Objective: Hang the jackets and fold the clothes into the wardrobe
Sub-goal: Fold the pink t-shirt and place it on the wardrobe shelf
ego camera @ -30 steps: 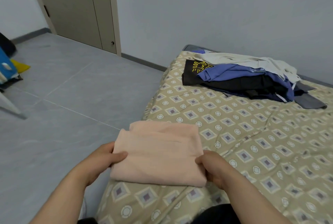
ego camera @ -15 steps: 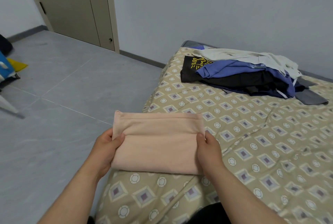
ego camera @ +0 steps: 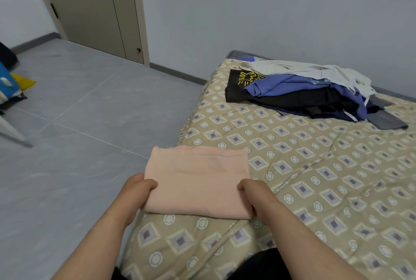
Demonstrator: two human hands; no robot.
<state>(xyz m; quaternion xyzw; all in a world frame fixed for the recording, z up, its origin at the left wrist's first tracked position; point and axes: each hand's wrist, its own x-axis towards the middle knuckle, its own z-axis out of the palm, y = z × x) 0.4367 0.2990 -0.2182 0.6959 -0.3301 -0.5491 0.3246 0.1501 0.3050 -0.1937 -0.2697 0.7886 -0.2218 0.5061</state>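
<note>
A folded peach-pink garment [ego camera: 198,180] lies at the near left corner of the bed [ego camera: 315,189]. My left hand [ego camera: 137,192] grips its left edge, thumb on top and fingers under the fabric. My right hand [ego camera: 252,196] grips its right edge the same way. At the far end of the bed sits a loose pile of clothes [ego camera: 304,95]: a cream top, a blue garment, black items with a yellow print and a grey piece.
Grey tiled floor [ego camera: 78,122] stretches to the left of the bed. Beige double doors [ego camera: 96,7] stand closed at the back left wall. A white chair leg [ego camera: 11,131] and blue and yellow items [ego camera: 13,84] sit at the far left edge.
Both hands slid back along the garment's sides toward its near corners, and their thumbs now curl over the top. The garment stays folded in the same spot on the bed corner.
</note>
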